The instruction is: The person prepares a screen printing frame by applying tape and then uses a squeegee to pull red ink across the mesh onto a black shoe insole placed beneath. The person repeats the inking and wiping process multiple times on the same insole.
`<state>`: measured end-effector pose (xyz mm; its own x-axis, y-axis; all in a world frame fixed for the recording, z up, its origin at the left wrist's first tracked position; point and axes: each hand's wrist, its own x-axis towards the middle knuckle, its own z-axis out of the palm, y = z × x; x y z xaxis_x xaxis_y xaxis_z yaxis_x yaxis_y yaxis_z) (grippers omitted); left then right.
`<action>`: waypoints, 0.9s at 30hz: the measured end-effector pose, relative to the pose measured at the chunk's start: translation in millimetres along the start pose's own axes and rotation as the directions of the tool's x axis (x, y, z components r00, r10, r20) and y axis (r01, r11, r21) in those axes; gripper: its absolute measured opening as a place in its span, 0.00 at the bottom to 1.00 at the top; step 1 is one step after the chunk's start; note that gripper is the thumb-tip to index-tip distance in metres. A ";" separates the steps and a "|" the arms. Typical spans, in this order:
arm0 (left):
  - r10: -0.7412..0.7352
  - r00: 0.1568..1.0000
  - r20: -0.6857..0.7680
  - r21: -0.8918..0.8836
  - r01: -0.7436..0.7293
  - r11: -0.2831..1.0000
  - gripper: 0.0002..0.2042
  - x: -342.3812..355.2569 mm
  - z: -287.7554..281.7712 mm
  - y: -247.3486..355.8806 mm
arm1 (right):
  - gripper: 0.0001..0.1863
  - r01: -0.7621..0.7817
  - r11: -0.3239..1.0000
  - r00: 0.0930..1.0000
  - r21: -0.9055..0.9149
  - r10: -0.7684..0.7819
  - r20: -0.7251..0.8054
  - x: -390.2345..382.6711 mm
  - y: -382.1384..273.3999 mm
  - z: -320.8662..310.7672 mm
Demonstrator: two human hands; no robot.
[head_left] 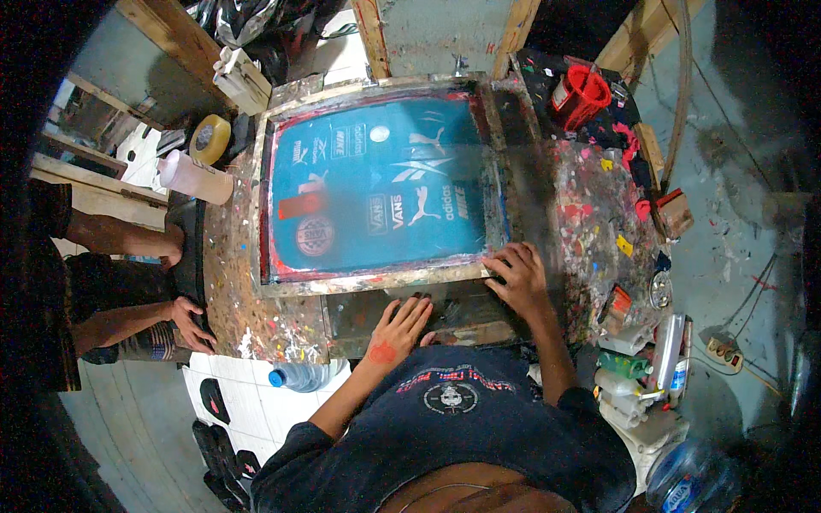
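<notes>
A wood-framed screen point(385, 171) with blue mesh, white stencilled logos and lettering lies on the paint-spattered bench, a red smear on its left part. My left hand point(399, 329) rests open, back up, on the dark surface point(359, 316) below the frame, a red ink mark on its back. My right hand point(517, 274) touches the frame's lower right corner, fingers apart and slightly bent. Both hands appear to hold nothing.
A co-worker's two hands point(192, 325) are at the bench's left edge, near a translucent jug point(195, 177) and tape roll point(210, 139). A red ink bucket point(581, 98) stands back right. Bottles point(624, 385), a power strip point(725, 355) and a water jug point(693, 479) are at lower right.
</notes>
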<state>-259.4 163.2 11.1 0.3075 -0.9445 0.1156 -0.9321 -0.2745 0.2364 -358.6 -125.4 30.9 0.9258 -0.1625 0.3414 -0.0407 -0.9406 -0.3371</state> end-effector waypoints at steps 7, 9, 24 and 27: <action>-0.045 0.969 -0.243 -0.178 0.001 0.984 0.23 18.6 -24.9 -8.9 | 0.24 -0.021 0.998 0.999 0.064 0.019 0.029 0.8 4.1 0.1; -0.112 0.951 -0.287 -0.113 0.083 0.990 0.26 26.8 -33.5 -16.2 | 0.25 -0.023 0.998 1.000 0.053 0.023 0.011 1.4 1.7 -0.6; -0.347 0.937 -0.042 -0.043 0.345 0.938 0.36 37.3 -32.3 -43.0 | 0.20 -0.078 0.993 0.996 0.089 0.074 0.047 21.7 -18.0 -19.6; -0.344 0.938 -0.045 -0.043 0.342 0.939 0.36 35.8 -30.5 -44.7 | 0.18 -0.077 0.987 0.995 0.143 0.086 -0.055 21.6 -13.4 -12.5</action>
<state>-200.9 147.2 34.1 0.6177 -0.7832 0.0708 -0.7614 -0.5732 0.3029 -342.8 -120.0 53.8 0.8968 -0.2586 0.3590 -0.0576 -0.8728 -0.4847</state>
